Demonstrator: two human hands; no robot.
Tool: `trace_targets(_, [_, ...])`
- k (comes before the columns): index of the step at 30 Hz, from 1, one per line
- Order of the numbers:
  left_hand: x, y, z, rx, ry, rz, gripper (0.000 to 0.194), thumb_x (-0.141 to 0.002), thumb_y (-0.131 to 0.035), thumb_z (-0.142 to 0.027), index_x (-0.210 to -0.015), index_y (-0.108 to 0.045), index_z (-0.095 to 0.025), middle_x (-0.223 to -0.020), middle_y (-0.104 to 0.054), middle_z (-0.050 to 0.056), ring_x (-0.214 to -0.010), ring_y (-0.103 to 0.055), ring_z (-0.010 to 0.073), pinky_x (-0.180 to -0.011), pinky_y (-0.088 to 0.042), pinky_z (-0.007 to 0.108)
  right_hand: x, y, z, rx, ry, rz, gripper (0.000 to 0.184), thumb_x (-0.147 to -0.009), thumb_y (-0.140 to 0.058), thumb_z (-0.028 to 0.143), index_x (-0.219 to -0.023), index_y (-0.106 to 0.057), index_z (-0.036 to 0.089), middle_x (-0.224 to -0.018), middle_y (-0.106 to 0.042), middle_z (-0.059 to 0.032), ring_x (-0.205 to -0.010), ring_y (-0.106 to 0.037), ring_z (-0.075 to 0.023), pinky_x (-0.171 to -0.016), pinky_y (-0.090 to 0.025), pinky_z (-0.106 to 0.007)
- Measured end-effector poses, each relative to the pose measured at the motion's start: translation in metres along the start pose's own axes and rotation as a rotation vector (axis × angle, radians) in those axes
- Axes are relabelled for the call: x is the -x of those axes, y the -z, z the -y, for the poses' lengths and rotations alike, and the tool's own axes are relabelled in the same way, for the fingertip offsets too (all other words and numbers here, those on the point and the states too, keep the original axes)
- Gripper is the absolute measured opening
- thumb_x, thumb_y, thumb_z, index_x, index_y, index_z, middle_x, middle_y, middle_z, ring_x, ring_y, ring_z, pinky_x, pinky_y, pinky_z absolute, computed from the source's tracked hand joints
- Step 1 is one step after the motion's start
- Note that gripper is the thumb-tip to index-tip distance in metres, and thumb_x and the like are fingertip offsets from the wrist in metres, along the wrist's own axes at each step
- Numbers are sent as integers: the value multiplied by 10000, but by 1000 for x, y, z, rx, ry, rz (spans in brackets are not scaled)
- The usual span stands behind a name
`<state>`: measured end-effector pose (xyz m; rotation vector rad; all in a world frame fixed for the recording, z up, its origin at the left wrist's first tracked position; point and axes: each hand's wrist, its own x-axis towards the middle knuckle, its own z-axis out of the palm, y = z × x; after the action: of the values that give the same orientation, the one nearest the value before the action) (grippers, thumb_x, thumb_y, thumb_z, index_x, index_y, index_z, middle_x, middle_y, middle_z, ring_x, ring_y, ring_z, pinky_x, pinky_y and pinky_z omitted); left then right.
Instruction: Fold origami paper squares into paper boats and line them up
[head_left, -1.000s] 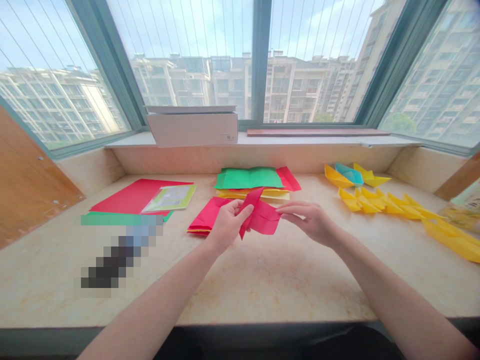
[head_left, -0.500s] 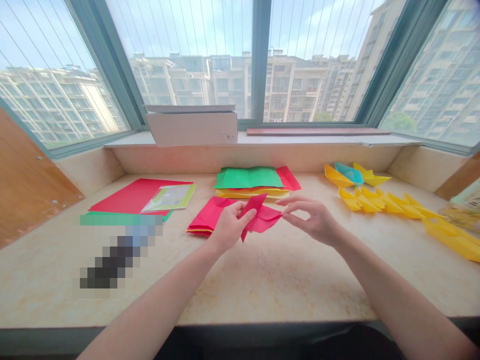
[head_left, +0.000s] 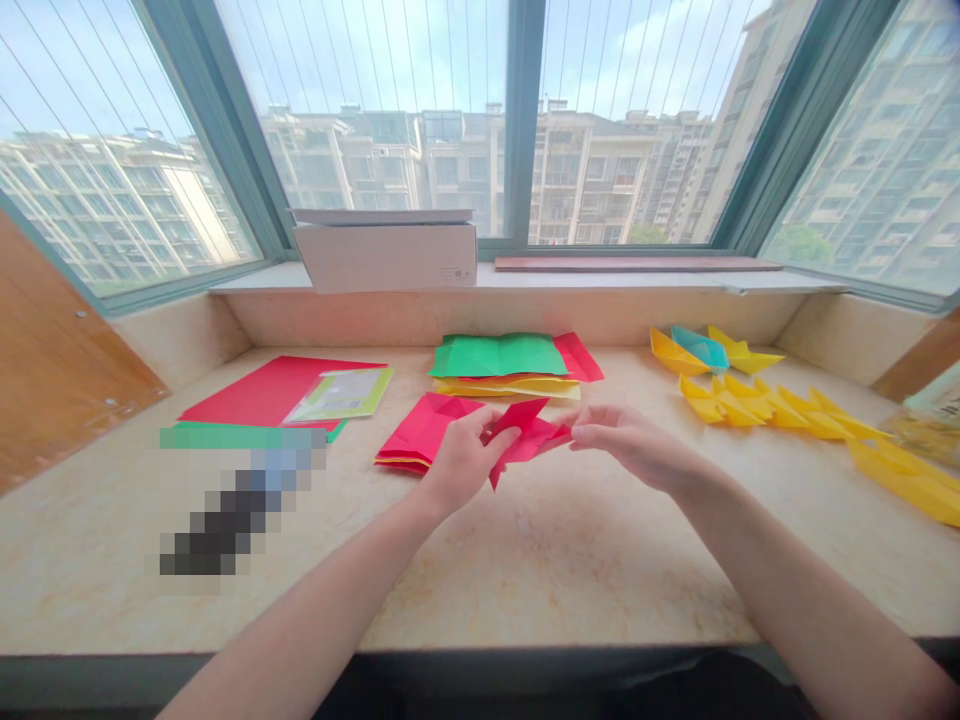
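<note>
A partly folded piece of red paper [head_left: 526, 432] is held up above the counter between both hands. My left hand [head_left: 471, 452] is closed on its left side, thumb on top. At its right end, the fingers and thumb of my right hand [head_left: 626, 440] pinch a corner. Just behind and left of my left hand lies a stack of folded red paper [head_left: 420, 428], with yellow edges showing underneath. Beyond it is a pile of creased sheets, with a green sheet [head_left: 501, 355] on top and red and yellow ones below.
Yellow folded paper boats [head_left: 795, 408] run in a row along the right side. A blue paper boat [head_left: 699, 348] sits behind them between yellow ones. Flat red sheets [head_left: 255, 388] and a clear packet [head_left: 341, 394] lie left. A white box [head_left: 386, 255] stands on the sill.
My right hand has moved slightly and now pinches the red paper's right corner, which is bent up. The paper has shifted a little lower and to the right.
</note>
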<state>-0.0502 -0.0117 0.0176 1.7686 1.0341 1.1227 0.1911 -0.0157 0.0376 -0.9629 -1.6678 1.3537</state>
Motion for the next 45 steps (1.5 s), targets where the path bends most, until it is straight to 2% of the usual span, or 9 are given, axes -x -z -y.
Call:
trace_targets(3, [0,1,0,-42,-33,-28,181,-873,-649,-356,-960,-702,-206,-920,-751,38,-823,-699,185,-731,-536,270,1,4,-3,-41,-58,48,166,-809,-720,345,-831,-726,181,-998,-750,-75,-963,-660,-224,-871,-507,-376])
trace_targets(8, [0,2,-2,-49,-37,0,189,-862,-659,-356,-961,-712,-203,-928,-757,41,-838,-702,205,-742,-536,287,1,1,-3,-53,-49,98,216,-855,-670,361,-943,-730,173,-1038,-744,-85,-970,-669,-225,-913,-499,-397])
trace_targets(14, [-1,1,-2,25,-16,70,294,-855,-674,-384,-1080,-703,-196,-1043,-754,70,-927,-709,240,-795,-550,315,-6,-14,-11,242,150,-310,248,-886,-627,415,-868,-669,171,-843,-716,-58,-801,-667,-201,-752,-527,-348])
trace_targets(17, [-2,0,1,45,13,122,360,-854,-676,-390,-1141,-685,-172,-1084,-746,94,-947,-708,266,-790,-556,339,-6,-18,-14,289,221,-392,226,-890,-623,400,-864,-642,176,-830,-712,-54,-777,-667,-199,-703,-522,-330])
trace_targets(22, [0,-1,5,10,39,187,393,-799,-732,-417,-1088,-722,-151,-982,-760,102,-847,-711,267,-716,-551,328,-5,-22,-17,381,292,-490,163,-890,-617,345,-862,-626,184,-805,-709,-48,-738,-665,-193,-650,-503,-307])
trace_targets(29, [3,-4,1,24,56,233,399,-790,-744,-418,-1089,-726,-155,-1015,-760,100,-904,-711,283,-744,-549,323,-4,-34,-19,485,358,-550,103,-869,-596,264,-798,-611,189,-671,-656,-7,-593,-602,-147,-549,-464,-260])
trace_targets(38, [4,-6,-2,135,120,242,382,-793,-753,-384,-1085,-713,-141,-1047,-760,112,-941,-720,285,-797,-562,344,-5,-40,-24,534,371,-580,84,-860,-590,232,-790,-610,190,-648,-626,12,-562,-565,-128,-550,-446,-254])
trace_targets(42, [4,-6,-1,156,115,229,350,-807,-741,-385,-1056,-728,-140,-1038,-761,110,-937,-719,277,-804,-556,341,-4,-41,-22,504,352,-579,113,-882,-588,274,-814,-615,187,-673,-633,0,-586,-577,-138,-561,-450,-263])
trace_targets(45, [3,-5,1,187,134,210,341,-815,-732,-394,-1031,-731,-130,-1013,-764,115,-911,-720,271,-772,-556,330,-4,-41,-20,408,309,-548,213,-930,-549,379,-895,-627,184,-749,-658,-28,-647,-607,-159,-570,-461,-271])
